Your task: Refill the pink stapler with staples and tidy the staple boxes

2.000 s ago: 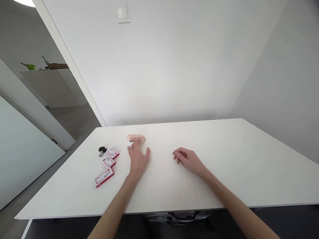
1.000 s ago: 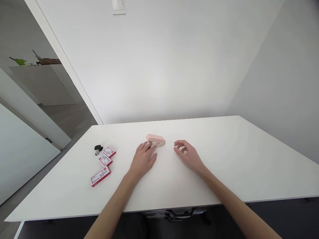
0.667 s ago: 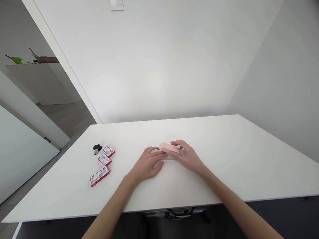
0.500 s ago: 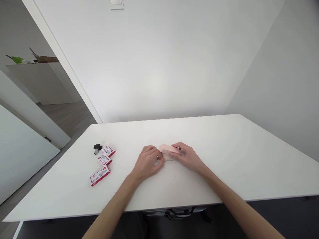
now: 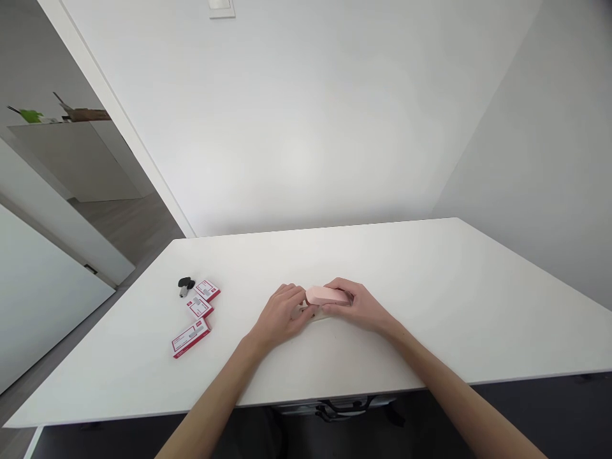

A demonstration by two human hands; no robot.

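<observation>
White worktop (image 5: 454, 306) fills the lower view, far edge against a pale wall. Your right hand (image 5: 359, 307) sits near the worktop's middle, its grip closed on the pink stapler (image 5: 326, 295), with fingers wrapped over the top and the thumb hidden. Your left hand (image 5: 282, 315) is just beside it, fingertips curled against the stapler's left end. Cannot tell whether that grip encloses the stapler. The stapler lies lengthwise between both hands, low at the worktop; contact underneath is not visible. Well apart to your left, three red-and-white boxes (image 5: 199, 308) lie in a loose row running away from you. A small black object (image 5: 185, 285) sits just beside the farthest box.
</observation>
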